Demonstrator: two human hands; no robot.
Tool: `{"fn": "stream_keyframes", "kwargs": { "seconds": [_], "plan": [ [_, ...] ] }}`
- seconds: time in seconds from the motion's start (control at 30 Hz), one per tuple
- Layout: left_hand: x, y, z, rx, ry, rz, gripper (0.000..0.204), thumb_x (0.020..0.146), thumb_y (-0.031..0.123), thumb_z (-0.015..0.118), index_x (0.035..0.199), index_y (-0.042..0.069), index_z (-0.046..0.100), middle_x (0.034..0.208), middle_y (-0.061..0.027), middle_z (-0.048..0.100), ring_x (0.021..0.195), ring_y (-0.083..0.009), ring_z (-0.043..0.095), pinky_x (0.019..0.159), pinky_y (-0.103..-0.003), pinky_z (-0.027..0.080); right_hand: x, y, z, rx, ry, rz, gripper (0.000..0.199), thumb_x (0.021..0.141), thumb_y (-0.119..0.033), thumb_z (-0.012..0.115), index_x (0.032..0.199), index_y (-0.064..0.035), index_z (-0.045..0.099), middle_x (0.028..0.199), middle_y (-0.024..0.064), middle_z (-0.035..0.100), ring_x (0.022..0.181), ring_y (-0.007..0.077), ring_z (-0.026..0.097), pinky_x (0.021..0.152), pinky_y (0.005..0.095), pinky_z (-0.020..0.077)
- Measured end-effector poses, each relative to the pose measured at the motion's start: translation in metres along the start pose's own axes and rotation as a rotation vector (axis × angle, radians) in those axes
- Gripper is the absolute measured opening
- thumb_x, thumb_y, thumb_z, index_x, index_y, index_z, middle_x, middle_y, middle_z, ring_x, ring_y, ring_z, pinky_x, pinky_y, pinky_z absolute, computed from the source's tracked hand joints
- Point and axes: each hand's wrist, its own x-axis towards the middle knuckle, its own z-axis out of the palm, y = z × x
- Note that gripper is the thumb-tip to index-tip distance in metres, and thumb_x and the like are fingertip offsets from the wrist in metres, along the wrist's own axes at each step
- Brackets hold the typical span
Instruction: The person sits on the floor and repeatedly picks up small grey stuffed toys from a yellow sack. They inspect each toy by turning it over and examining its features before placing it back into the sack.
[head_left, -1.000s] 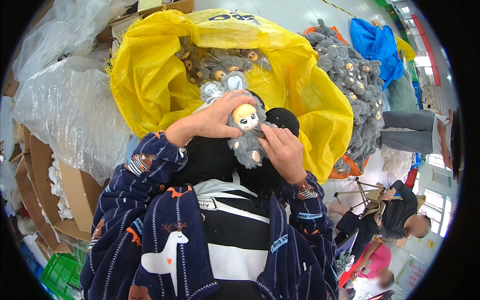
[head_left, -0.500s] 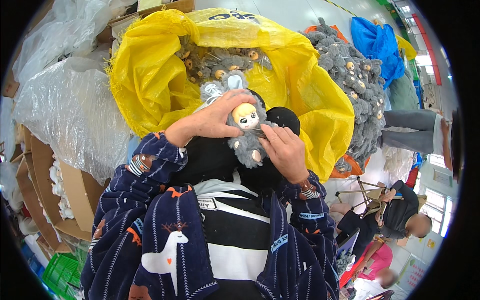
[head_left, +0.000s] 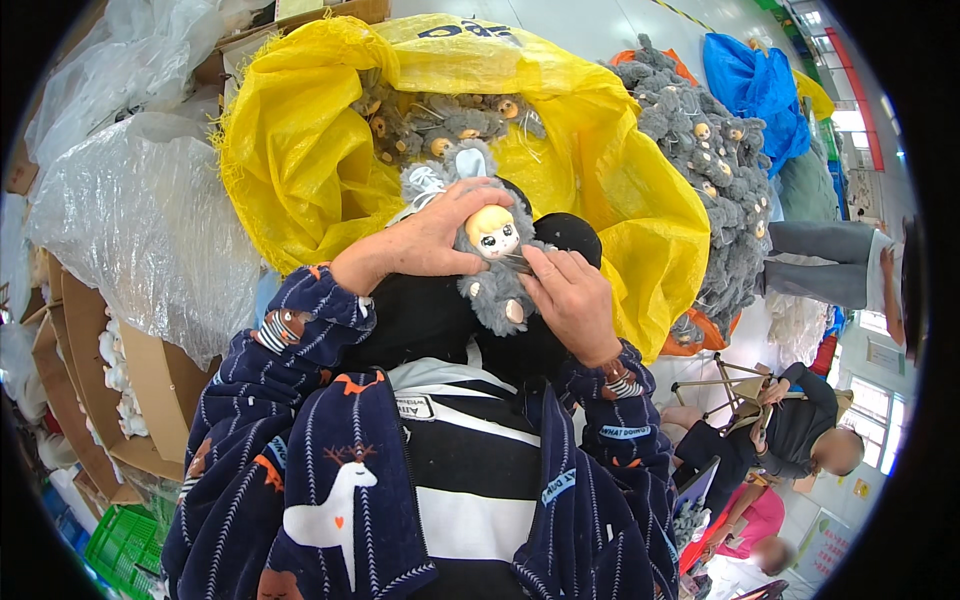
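A grey plush doll (head_left: 493, 288) with a hard painted face, yellow fringe and long ears rests on my lap. My left hand (head_left: 440, 232) is closed round its head, thumb under the chin and fingers over the top. With thumb and fingers pinched, my right hand (head_left: 570, 295) holds a thin metal tool (head_left: 516, 262), its tip against the fur just beneath the face. The tool's exact kind is mostly hidden by my fingers. A pale ribbon bow (head_left: 427, 180) sits by the doll's ear.
Ahead, an open yellow woven sack (head_left: 640, 240) holds several grey dolls (head_left: 465, 122). More dolls are heaped (head_left: 705, 170) to the right. Clear plastic sheeting (head_left: 130, 220) and cardboard boxes (head_left: 160, 385) lie left. A seated person (head_left: 800, 420) and others are on the right.
My right hand has shifted very slightly to the right. The doll and my left hand stay practically where they were.
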Motion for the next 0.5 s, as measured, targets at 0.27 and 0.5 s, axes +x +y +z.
{"fn": "stream_keyframes", "kwargs": {
  "seconds": [0.27, 0.5],
  "plan": [
    [-0.0003, -0.0001, 0.0003, -0.001, 0.007, 0.000, 0.069, 0.060, 0.015, 0.067, 0.123, 0.009, 0.040, 0.124, -0.0168, 0.039, 0.120, -0.0341, 0.034, 0.102, -0.041, 0.027, 0.0027, 0.0002, -0.0035, -0.012, -0.044, -0.013, 0.028, 0.074, -0.010, 0.065, 0.100, -0.0028, 0.060, 0.080, 0.0072, 0.057, 0.071, 0.0210, 0.056, 0.060, 0.0294, 0.0455],
    [0.0002, 0.0010, 0.0031, -0.009, 0.062, 0.017, 0.065, 0.063, 0.020, 0.070, 0.120, 0.009, 0.043, 0.120, -0.0171, 0.043, 0.119, -0.0344, 0.036, 0.100, -0.041, 0.028, 0.0035, 0.0012, -0.0061, -0.011, -0.045, -0.024, 0.029, 0.073, -0.009, 0.064, 0.101, -0.0026, 0.060, 0.080, 0.0065, 0.057, 0.071, 0.0203, 0.055, 0.060, 0.0291, 0.0454]
  ]
}}
